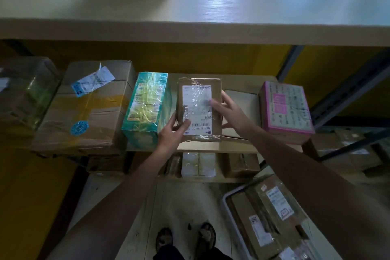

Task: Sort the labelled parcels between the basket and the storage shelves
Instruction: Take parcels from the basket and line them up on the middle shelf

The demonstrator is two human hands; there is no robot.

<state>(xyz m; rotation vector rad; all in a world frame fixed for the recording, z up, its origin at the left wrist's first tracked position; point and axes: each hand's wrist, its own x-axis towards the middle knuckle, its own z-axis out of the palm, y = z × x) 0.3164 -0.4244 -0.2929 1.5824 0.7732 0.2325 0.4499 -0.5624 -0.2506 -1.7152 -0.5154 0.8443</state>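
On the shelf, left hand and right hand clasp the brown parcel — label up.

Small brown parcel: taped, white barcode label facing up, lying flat at centre frame, at the middle shelf. Gripped by left hand and right hand. Basket, lower right: pale rim, holds labelled brown parcels.

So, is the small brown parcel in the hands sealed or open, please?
Sealed: clear tape wraps the brown parcel, covering its label; no flap is lifted.
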